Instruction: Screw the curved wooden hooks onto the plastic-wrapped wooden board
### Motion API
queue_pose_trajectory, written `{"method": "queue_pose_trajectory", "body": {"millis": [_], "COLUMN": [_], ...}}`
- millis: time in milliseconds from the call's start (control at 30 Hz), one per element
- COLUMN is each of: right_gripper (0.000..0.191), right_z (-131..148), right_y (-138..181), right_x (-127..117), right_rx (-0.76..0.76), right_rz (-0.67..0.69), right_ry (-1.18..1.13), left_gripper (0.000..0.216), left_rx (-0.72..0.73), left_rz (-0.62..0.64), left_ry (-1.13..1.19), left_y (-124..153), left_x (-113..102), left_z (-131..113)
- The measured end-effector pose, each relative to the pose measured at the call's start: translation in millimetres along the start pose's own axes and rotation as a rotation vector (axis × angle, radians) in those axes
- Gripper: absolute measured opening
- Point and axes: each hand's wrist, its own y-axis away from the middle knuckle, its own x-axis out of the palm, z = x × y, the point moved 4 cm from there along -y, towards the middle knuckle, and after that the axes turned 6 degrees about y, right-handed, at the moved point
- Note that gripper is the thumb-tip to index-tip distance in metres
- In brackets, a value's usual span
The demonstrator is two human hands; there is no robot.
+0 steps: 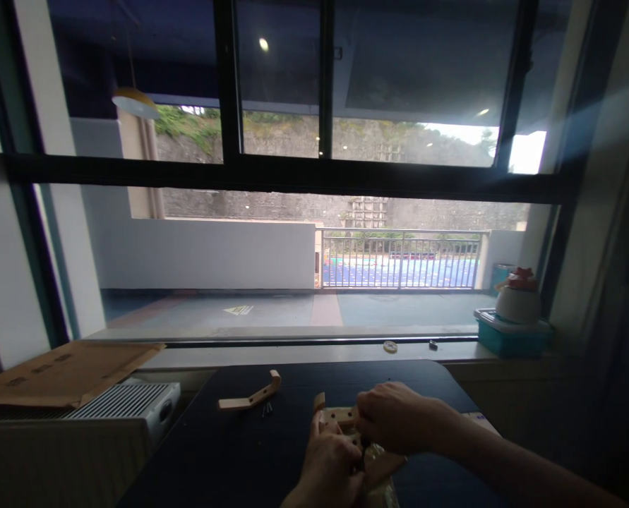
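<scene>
My left hand is closed around a light wooden assembly with dark holes, held over the front of the dark table. One short wooden end sticks up beyond the fingers. Against the same assembly, my right hand is closed in a pinch; what lies between its fingertips is hidden. Below both hands a flat wooden piece shows beside crinkled clear plastic. To the left lies a bent wooden piece with holes and a hooked end. Several small dark screws rest near it.
The dark table stands under a window sill. On the sill are a roll of tape, a small dark object and a teal box with a white container on top. A brown paper envelope covers part of a radiator at left.
</scene>
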Motion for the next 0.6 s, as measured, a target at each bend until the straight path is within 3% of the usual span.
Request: {"method": "queue_pose_trajectory", "body": {"millis": [133,267,500,600], "right_gripper": [0.018,0.015,0.023,0.02], "right_z": [7,16,9,11], "right_y": [-1,-7,-6,-3], "right_x": [-12,-6,2,-6], "right_rx": [-0.085,-0.184,-0.019,-0.057], "right_rz": [0.057,0.074,0.036,0.06], "right_ry": [0.074,0.186,0.116,0.114], "left_gripper": [0.014,0.015,0.017,0.017], "left_rx": [-0.023,-0.004,-0.032,-0.04], "left_rz": [0.035,0.01,-0.005,0.016], "left_ry": [-0.013,-0.007,0.02,0.012], "left_y": [-1,-1,2,1], "left_x": [0,-1,-4,-4], "left_z": [0,-1,-6,-5]}}
